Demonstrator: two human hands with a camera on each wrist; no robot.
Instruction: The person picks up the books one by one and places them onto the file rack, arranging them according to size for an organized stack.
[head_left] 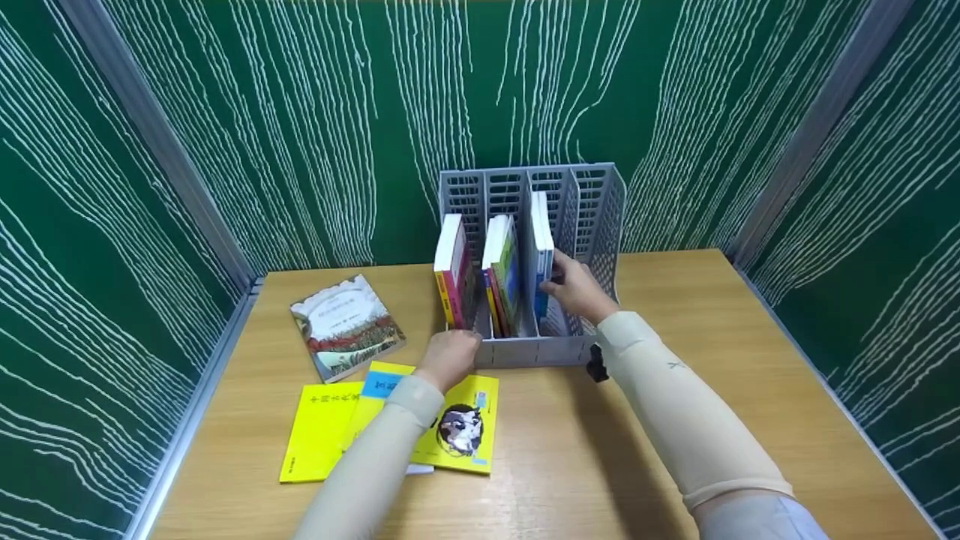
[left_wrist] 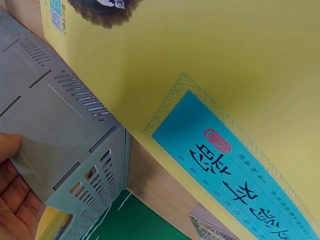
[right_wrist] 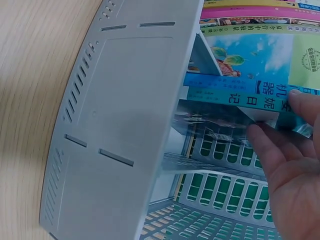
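A grey desktop book rack point(head_left: 536, 352) with upright dividers stands at the back of the table. My left hand point(head_left: 450, 354) grips its front edge near the left corner; in the left wrist view the thumb point(left_wrist: 9, 146) lies against the front panel point(left_wrist: 47, 125). My right hand point(head_left: 581, 289) pinches the thin blue books point(head_left: 541, 255) standing in the third compartment from the left. The right wrist view shows the thumb at their blue spines point(right_wrist: 240, 96) and the fingers along their side. Pink and yellow books point(head_left: 453, 270) fill part of the first compartment, and several more books point(head_left: 501, 274) the second.
Yellow books point(head_left: 319, 431) overlap on the table at front left, partly under my left forearm; one has a dark round picture point(head_left: 460, 429). A paperback with a landscape cover point(head_left: 349, 326) lies behind them. Green patterned walls point(head_left: 300, 135) enclose the table point(head_left: 675, 300). A black clip-like object point(head_left: 597, 364) is by the rack's front right corner.
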